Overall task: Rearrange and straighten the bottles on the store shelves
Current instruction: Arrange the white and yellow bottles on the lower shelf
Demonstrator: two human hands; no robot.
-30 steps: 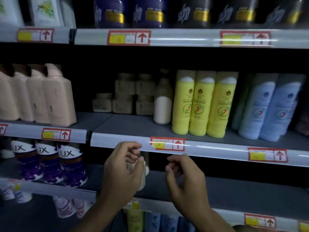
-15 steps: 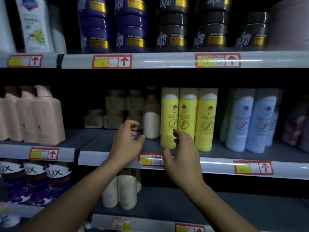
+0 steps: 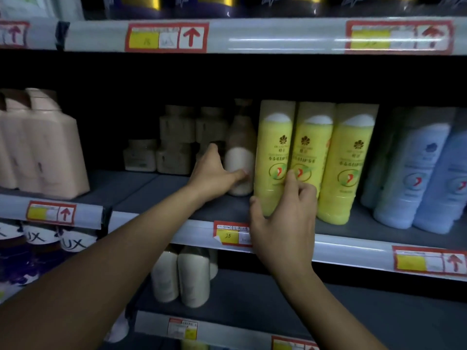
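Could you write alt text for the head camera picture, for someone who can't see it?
A person's left hand grips a cream bottle on a dim store shelf while the right hand grips the leftmost of three yellow bottles. Pink bottles stand left, blue bottles right.

yellow bottles, blue bottles, pink bottles
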